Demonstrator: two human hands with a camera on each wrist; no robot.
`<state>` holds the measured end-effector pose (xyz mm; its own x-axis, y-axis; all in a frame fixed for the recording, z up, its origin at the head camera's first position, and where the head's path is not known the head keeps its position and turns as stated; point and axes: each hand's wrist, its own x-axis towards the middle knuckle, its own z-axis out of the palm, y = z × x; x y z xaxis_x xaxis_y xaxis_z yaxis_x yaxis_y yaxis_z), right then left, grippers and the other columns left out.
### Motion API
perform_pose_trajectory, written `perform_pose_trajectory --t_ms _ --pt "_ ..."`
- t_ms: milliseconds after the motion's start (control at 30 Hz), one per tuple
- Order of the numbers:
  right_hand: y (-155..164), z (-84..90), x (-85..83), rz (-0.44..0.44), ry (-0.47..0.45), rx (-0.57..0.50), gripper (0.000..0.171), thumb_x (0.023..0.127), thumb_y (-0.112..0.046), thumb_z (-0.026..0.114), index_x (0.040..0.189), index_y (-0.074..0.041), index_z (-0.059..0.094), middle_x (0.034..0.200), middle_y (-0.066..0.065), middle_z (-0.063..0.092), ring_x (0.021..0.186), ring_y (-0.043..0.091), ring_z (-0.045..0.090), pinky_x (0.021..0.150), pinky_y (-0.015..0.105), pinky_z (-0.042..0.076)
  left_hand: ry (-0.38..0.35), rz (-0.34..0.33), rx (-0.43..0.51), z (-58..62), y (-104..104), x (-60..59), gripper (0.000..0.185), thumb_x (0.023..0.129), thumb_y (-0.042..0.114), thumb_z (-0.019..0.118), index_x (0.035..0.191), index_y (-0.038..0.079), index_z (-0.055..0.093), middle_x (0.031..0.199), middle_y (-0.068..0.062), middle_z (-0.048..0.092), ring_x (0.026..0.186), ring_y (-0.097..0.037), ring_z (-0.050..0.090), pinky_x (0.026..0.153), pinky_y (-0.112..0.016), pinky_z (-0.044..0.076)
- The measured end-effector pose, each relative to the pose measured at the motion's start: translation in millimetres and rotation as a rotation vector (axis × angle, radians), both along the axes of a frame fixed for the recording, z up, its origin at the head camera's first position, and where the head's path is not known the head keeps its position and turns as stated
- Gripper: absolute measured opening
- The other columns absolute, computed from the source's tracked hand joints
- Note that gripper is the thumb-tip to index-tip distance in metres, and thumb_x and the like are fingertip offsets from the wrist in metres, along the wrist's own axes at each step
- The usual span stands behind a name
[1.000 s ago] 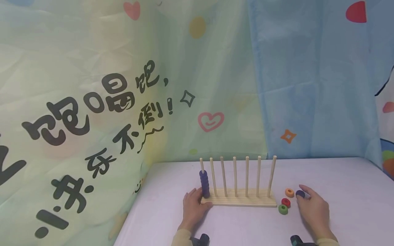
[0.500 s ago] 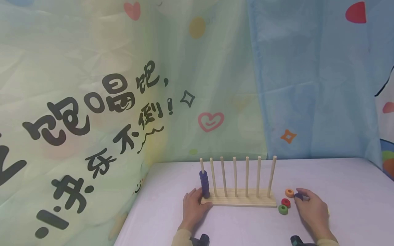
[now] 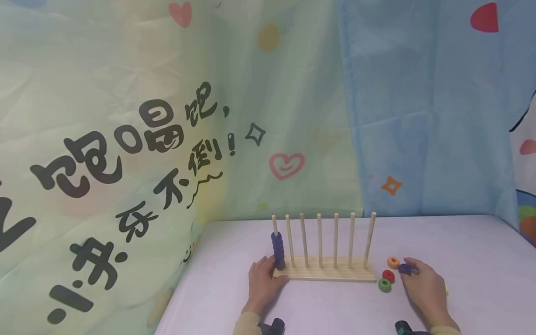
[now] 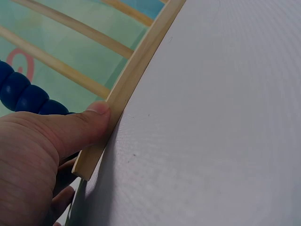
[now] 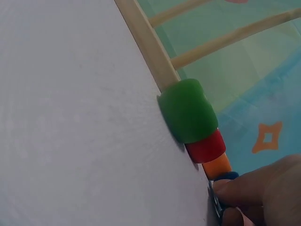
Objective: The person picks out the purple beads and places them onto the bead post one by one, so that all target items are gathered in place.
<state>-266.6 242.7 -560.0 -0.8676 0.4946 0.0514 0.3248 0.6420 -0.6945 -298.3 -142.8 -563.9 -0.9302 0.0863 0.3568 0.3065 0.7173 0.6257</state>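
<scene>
A wooden peg stand [image 3: 326,275] with a row of upright pegs stands on the table. Its leftmost peg carries a stack of dark blue beads [image 3: 278,251]. My left hand [image 3: 264,283] grips the stand's left end; in the left wrist view the thumb [image 4: 87,123] lies on the base's front edge. Off the stand's right end, my right hand [image 3: 425,286] pinches a dark blue bead [image 3: 405,269] between thumb and fingers, low over the cloth. Left of it lie an orange bead [image 3: 393,262], a red bead [image 3: 388,276] and a green bead [image 3: 385,285].
A white cloth covers the table [image 3: 335,307]. A small yellow thing [image 3: 446,290] peeks out beyond the right hand, mostly hidden by it. Printed curtains [image 3: 289,111] hang close behind and to the left of the table.
My right hand has shifted slightly left and nearer to me with the blue bead, closer to the loose beads. A yellow thing now shows beside it. The left hand and stand have stayed still.
</scene>
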Motion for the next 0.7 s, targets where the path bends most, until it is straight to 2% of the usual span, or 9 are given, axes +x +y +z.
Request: perform_pose_trajectory --t_ms 433,567,700 --pt "1 4.7 4.1 -0.011 0.091 0.045 0.043 0.086 -0.01 0.069 0.124 0.006 0.058 0.126 0.034 0.053 0.117 0.054 0.048 0.095 0.067 0.041 -0.003 0.005 -0.001 -1.9 -1 -2.7 0.052 0.073 0.031 0.08 0.121 0.017 0.067 0.127 -0.003 0.066 0.13 -0.037 0.049 0.114 -0.062 0.02" --pt "1 7.4 5.0 -0.012 0.104 0.016 0.044 0.086 -0.013 0.069 0.125 0.004 0.058 0.127 0.034 0.054 0.113 0.052 0.051 0.093 0.066 0.042 -0.009 0.002 -0.005 -1.6 -1 -2.2 0.053 0.074 0.033 0.08 0.122 0.016 0.066 0.127 -0.004 0.066 0.13 -0.037 0.048 0.114 -0.062 0.02" --pt "0 12.3 5.4 0.0 0.088 -0.06 0.048 0.088 -0.019 0.067 0.129 0.002 0.055 0.129 0.031 0.054 0.109 0.047 0.054 0.09 0.064 0.043 -0.021 0.007 -0.005 -1.0 -1 -2.0 0.052 0.074 0.032 0.08 0.122 0.017 0.066 0.128 -0.004 0.066 0.13 -0.036 0.048 0.115 -0.061 0.02"
